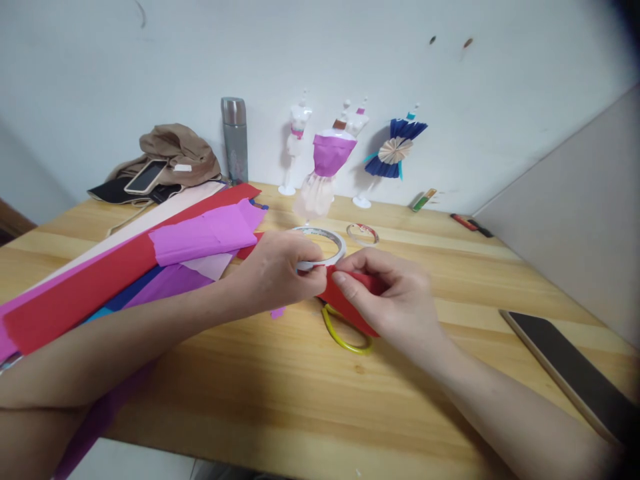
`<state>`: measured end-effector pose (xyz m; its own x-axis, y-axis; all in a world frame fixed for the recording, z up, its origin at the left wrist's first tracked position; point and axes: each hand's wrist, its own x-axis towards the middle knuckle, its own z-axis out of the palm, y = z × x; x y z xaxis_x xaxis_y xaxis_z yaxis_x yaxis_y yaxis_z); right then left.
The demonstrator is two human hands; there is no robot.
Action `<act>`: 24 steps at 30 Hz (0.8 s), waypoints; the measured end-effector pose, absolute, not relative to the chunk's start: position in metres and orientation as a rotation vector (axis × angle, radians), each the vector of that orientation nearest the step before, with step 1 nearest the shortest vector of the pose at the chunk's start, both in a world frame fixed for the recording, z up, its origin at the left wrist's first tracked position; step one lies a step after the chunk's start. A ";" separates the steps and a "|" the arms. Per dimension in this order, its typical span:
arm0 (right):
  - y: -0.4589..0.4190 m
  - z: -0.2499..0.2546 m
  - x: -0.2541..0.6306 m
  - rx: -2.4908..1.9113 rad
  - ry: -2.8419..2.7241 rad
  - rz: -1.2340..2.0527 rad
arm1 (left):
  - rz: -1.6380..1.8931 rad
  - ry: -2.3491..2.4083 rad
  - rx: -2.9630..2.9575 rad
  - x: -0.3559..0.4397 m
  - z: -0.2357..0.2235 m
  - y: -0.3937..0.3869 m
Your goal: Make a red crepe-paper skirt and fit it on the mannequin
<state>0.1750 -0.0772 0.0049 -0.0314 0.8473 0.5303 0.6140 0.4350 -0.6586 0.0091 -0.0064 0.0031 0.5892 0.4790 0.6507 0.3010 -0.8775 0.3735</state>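
A piece of red paper (345, 301) is stretched between my two hands above the middle of the table. My left hand (285, 270) is closed, with thumb and fingers at the paper's left end. My right hand (395, 293) pinches the paper's upper edge between thumb and forefinger, and its fingers hide part of the sheet. Just behind my left hand is a white tape roll (340, 243), partly covered by it. Below the red paper shows the yellow handle of scissors (347, 343); their blades are hidden.
Coloured paper strips (90, 293) lie at left, beneath my left forearm. Small dress-form mannequins (334, 157) in paper clothes stand along the wall, near a grey flask (235, 143). A clear tape roll (363, 234) lies behind my right hand. A phone (565, 367) rests at right.
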 end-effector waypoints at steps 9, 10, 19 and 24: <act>-0.075 0.004 0.176 -1.261 -1.713 0.322 | 1.143 0.655 2.608 0.009 0.004 -0.007; -0.075 0.004 0.177 -1.260 -1.718 0.316 | 1.140 0.662 2.606 0.009 0.004 -0.007; -0.075 0.002 0.178 -1.278 -1.723 0.307 | 1.163 0.672 2.602 0.009 0.002 -0.007; -0.074 0.001 0.177 -1.289 -1.701 0.325 | 1.181 0.667 2.628 0.008 0.002 -0.008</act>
<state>0.1773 -0.0742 0.0013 -0.0004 0.8566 0.5160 0.6063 0.4105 -0.6811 0.0085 -0.0077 0.0024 0.5831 0.4706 0.6622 0.3243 -0.8822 0.3415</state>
